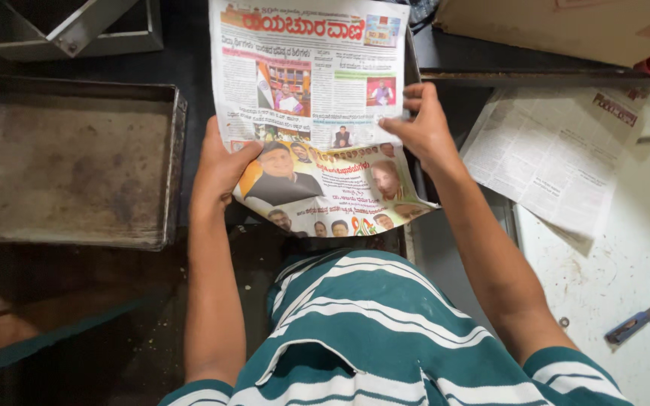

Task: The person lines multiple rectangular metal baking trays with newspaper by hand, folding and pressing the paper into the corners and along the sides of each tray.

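Observation:
A colourful printed newspaper sheet [310, 83] is spread out in front of me, its near end curling down toward my striped shirt. My left hand [218, 167] grips the sheet's left edge with the thumb on top of the paper. My right hand [421, 126] holds the right edge, fingers curled over the paper. Both arms reach forward from the bottom of the view. What lies under the sheet is hidden.
A worn, empty metal tray [161, 158] sits at the left, with a metal frame [77, 30] beyond it. A second newspaper sheet [558, 150] lies at the right on a white stained surface [618, 256]. A cardboard box [566, 26] is at top right, a blue-handled tool [632, 325] at far right.

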